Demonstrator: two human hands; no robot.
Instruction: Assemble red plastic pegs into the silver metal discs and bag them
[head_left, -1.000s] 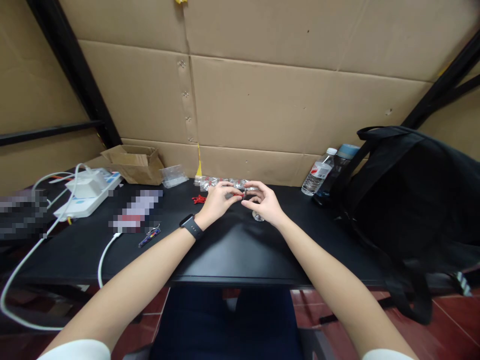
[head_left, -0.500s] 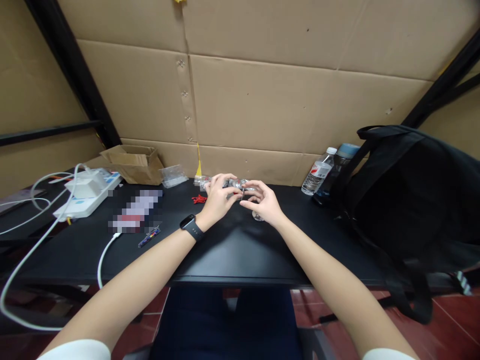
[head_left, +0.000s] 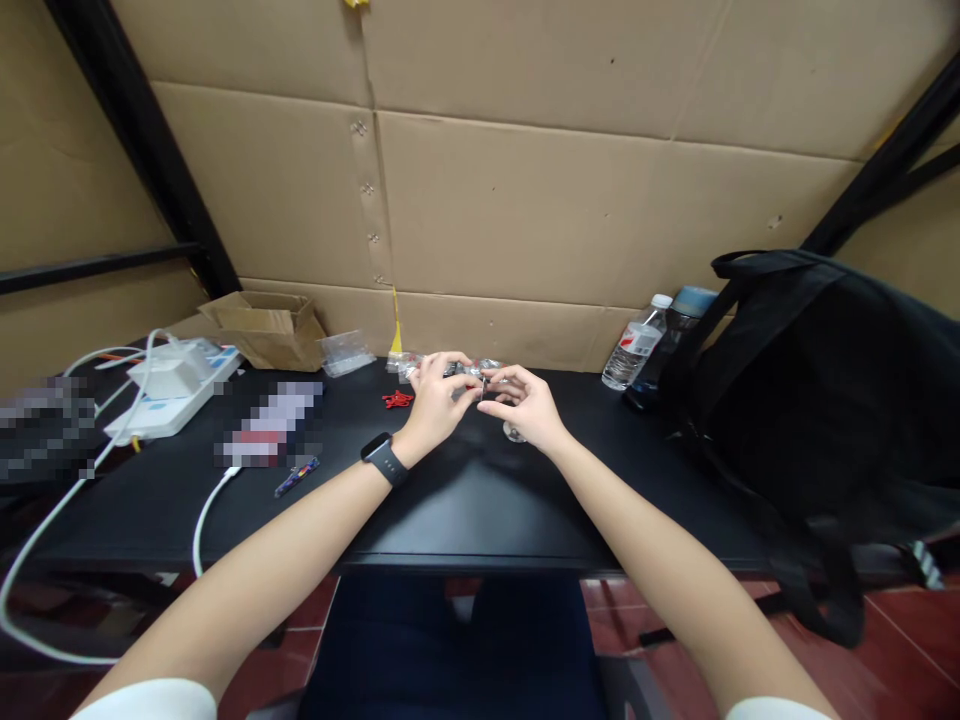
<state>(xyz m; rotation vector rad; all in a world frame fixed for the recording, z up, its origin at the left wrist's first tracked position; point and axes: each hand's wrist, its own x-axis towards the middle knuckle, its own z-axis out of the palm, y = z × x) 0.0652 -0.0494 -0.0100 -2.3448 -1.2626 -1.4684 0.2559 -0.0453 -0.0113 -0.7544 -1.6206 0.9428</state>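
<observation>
My left hand (head_left: 436,408), with a dark watch on the wrist, and my right hand (head_left: 531,408) meet above the black table. Both have thumb and fingers closed at the tips around a small, thin, flat piece (head_left: 482,388) seen edge-on; its kind is too small to make out. Behind the fingers lie crinkled clear plastic packets (head_left: 403,364), partly hidden. A bundle of red pieces (head_left: 397,399) rests left of my left hand. Under my right hand a small round shiny thing (head_left: 513,432) shows in part.
Farther left are a phone (head_left: 277,425), a patterned strap (head_left: 297,477), a white power strip (head_left: 172,395) with cables, an open cardboard box (head_left: 274,335) and a clear plastic bag (head_left: 347,353). Bottles (head_left: 637,345) and a black backpack (head_left: 817,400) stand right. Cardboard (head_left: 525,220) walls the back.
Both hands keep nearly the same place and grip on the small thin piece, with only slight finger movement. The view has shifted very slightly.
</observation>
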